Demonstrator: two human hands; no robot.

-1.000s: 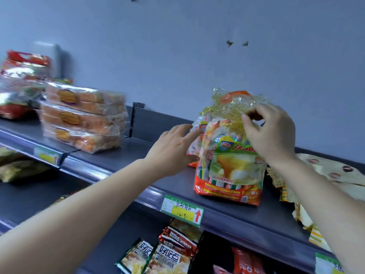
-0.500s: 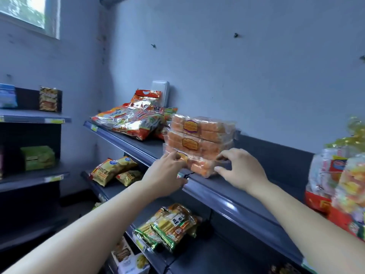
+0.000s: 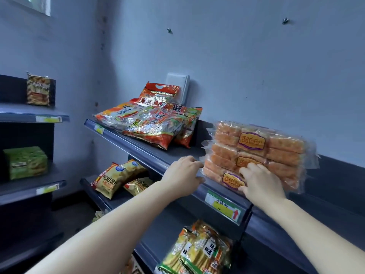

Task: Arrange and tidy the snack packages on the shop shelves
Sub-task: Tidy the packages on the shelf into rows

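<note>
A stack of three clear packs of orange biscuits [image 3: 276, 153] sits on the top dark shelf [image 3: 142, 149], tilted up toward the wall. My right hand [image 3: 258, 181] presses on the stack's front, fingers spread over the lower two packs. My left hand [image 3: 182, 175] rests at the stack's left end, on the shelf's front edge, fingers touching the wrapper. Neither hand visibly closes around a pack.
Red and orange snack bags [image 3: 150, 123] lie in a heap further left on the same shelf. Yellow chip bags [image 3: 116, 177] lie one shelf down. Green-yellow packs [image 3: 199, 252] stand below. A side rack at left holds a green box [image 3: 25, 162] and a dark bag [image 3: 39, 89].
I turned left from the colourful bag to the biscuit stack. Both hands went to the stack, and it now leans up against the wall side instead of lying flat.
</note>
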